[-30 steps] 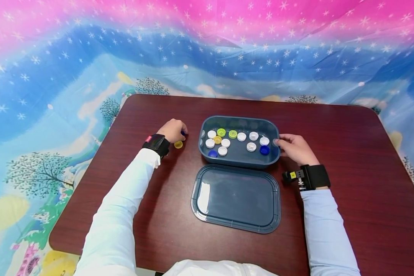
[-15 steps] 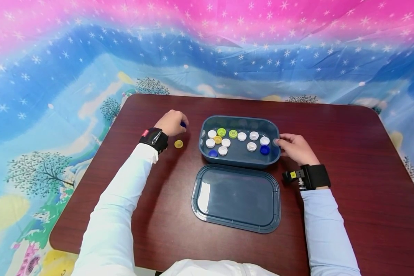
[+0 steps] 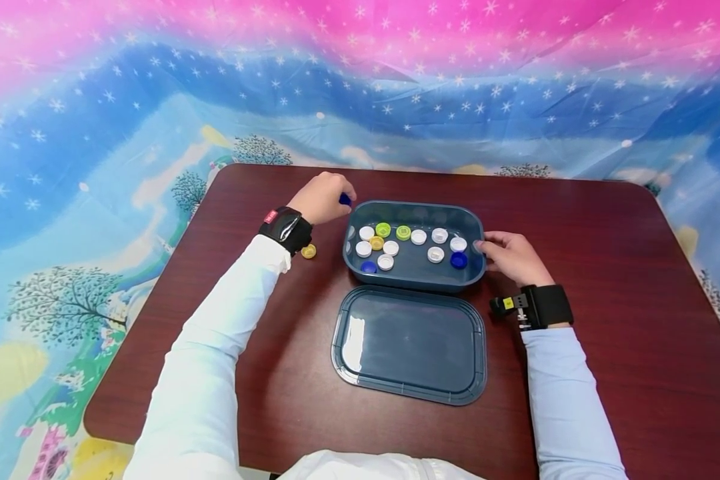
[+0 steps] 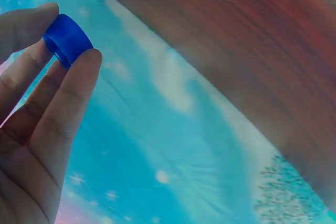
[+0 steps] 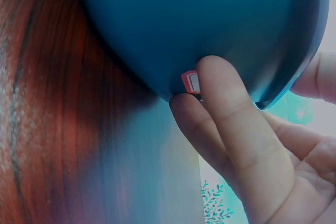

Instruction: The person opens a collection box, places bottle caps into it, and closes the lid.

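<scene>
My left hand (image 3: 322,198) is raised by the left rim of a dark blue-grey box, pinching a blue bottle cap (image 4: 68,40) between thumb and fingertips. My right hand (image 3: 516,258) grips the right end of the box (image 3: 414,275), its thumb over the rim and its fingers (image 5: 226,93) against the outer wall. Inside the box lie several white caps, two green caps, a yellow cap (image 3: 377,243) and two blue caps, one of them a dark blue cap (image 3: 459,260) at the right. Another yellow cap (image 3: 309,251) lies on the table below my left wrist.
A dark blue-grey lid (image 3: 409,345) lies flat on the brown table (image 3: 630,280), just in front of the box. Beyond the table hangs a patterned cloth (image 3: 360,100). Both wrists wear black bands.
My left hand has lifted the blue cap off the table and carried it right and away from me, up to the box. The right hand keeps its grip in place.
</scene>
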Tool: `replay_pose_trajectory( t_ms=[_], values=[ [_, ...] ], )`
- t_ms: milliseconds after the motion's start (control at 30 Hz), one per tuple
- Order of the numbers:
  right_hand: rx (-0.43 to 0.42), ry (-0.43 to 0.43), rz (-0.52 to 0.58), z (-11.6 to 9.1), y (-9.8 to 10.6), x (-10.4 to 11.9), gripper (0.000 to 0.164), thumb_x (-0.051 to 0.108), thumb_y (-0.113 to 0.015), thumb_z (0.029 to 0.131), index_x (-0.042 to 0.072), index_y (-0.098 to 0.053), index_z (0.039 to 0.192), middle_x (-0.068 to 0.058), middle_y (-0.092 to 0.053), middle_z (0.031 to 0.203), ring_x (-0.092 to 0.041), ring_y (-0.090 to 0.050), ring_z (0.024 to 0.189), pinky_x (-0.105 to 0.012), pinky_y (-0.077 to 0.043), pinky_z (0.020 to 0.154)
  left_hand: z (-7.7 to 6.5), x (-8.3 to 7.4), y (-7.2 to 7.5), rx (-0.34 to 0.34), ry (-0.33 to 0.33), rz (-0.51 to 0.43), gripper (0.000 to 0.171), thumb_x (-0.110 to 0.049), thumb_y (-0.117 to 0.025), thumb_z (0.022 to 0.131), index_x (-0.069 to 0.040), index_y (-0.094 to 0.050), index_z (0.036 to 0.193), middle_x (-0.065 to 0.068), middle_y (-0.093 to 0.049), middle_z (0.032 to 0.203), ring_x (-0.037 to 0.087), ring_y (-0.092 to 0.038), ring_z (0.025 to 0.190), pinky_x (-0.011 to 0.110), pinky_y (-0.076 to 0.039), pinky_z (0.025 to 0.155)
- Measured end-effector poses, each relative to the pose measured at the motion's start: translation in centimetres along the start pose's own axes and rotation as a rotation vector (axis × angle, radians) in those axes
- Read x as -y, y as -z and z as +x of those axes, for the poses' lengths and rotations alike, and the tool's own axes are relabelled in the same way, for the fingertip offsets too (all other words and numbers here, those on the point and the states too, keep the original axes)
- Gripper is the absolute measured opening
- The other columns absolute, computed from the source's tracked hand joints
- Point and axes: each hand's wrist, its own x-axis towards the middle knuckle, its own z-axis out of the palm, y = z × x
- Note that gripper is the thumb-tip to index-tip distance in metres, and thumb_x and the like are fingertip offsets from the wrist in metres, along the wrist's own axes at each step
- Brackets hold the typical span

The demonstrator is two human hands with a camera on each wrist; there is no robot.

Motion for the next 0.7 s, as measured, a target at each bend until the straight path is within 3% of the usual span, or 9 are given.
replay_pose_trajectory(
  t_ms=[233,700],
  values=[
    [-0.001,-0.004,0.008,0.0,0.1,0.0,0.061,0.035,-0.051,0.101,-0.005,-0.037,0.146,-0.027,-0.051,0.133,-0.034,-0.063,0.106,-0.038,-0.052,0.087,1.2,-3.0,-0.1,0.037,-0.08,0.032,0.025,-0.012,-0.07,0.089,-0.002,-0.071,0.113,0.011,-0.067,0.111,0.025,-0.061,0.105,0.035,-0.05,0.09],
    [0.009,-0.002,0.016,-0.1,0.1,0.0,0.061,0.033,-0.05,0.102,-0.005,-0.034,0.147,-0.028,-0.049,0.135,-0.038,-0.061,0.11,-0.038,-0.051,0.088,3.3,-7.2,-2.7,0.159,-0.249,0.068,0.02,-0.007,-0.069,0.089,-0.005,-0.073,0.109,0.006,-0.067,0.107,0.017,-0.059,0.096,0.028,-0.049,0.085]
  ],
)
